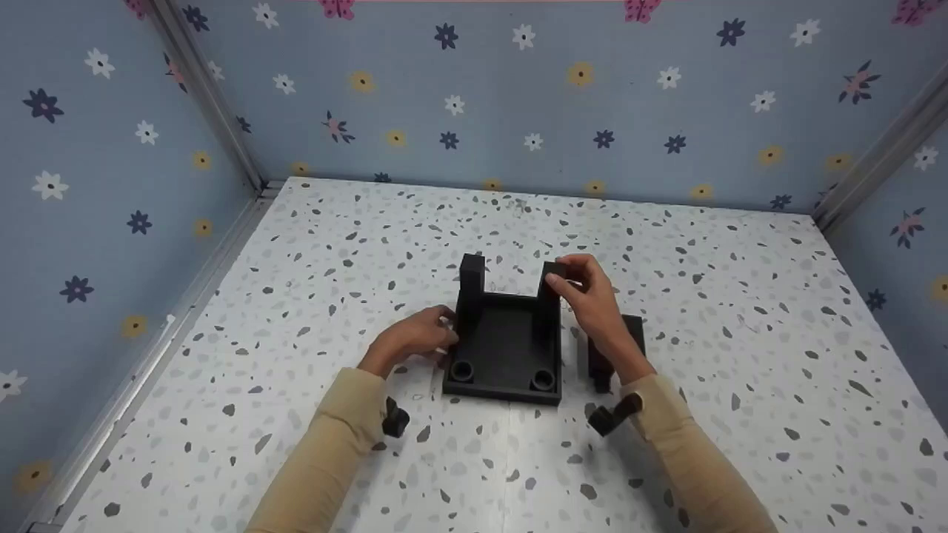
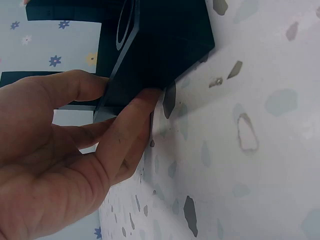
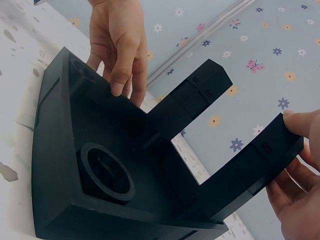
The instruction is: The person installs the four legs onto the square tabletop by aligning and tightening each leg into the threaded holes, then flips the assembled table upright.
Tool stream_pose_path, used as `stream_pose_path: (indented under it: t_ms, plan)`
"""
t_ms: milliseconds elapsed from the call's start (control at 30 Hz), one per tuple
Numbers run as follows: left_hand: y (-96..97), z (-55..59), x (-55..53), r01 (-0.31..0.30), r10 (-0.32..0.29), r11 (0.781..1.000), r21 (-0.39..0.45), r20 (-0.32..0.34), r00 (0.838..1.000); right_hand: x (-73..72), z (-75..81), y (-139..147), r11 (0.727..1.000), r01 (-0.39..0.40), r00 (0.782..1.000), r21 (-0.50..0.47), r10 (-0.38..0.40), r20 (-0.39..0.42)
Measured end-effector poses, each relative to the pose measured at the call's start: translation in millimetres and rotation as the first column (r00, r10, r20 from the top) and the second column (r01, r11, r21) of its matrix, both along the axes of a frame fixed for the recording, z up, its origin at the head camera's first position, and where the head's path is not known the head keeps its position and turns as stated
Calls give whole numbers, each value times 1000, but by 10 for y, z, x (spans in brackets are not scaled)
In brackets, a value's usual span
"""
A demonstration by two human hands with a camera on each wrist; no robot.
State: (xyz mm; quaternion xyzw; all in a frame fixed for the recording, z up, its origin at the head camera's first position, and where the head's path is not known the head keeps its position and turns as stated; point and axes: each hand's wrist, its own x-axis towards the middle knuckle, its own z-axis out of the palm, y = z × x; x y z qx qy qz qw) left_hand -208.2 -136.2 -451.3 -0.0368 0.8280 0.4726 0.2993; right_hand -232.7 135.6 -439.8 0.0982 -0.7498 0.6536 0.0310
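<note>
A shallow black plastic base (image 1: 503,340) lies on the table with its rimmed side up. Two square black legs stand on its far corners, the left leg (image 1: 472,277) and the right leg (image 1: 549,292). Round sockets (image 3: 107,175) fill the two near corners. My left hand (image 1: 418,333) grips the base's left wall, thumb on the rim and fingers at the outer side, as the left wrist view shows. At the upper end of the right leg, my right hand (image 1: 592,300) pinches it between thumb and fingers. Raised numbers mark both legs in the right wrist view.
More black parts (image 1: 635,329) lie to the right of the base, partly hidden by my right forearm. The speckled white table (image 1: 355,244) meets flowered panels (image 1: 489,89) at the back and sides. A dark wrist mount (image 1: 396,418) sits by each sleeve.
</note>
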Motion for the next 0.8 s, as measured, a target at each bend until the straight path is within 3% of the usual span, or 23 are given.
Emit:
stream_pose_path:
  t_ms: [267,533,800]
  plan:
    - [11,-2,-7,-3,3,1000,-21,2,1000,85,83,-58,999,46,997,27,-44,-68]
    - [20,34,6,3,-3,1000,-12,-2,1000,67,-2,-80,985,145,975,97,-125,-184]
    - [27,50,17,22,-23,999,-36,-17,1000,71,-2,-88,975,176,968,135,-146,-206]
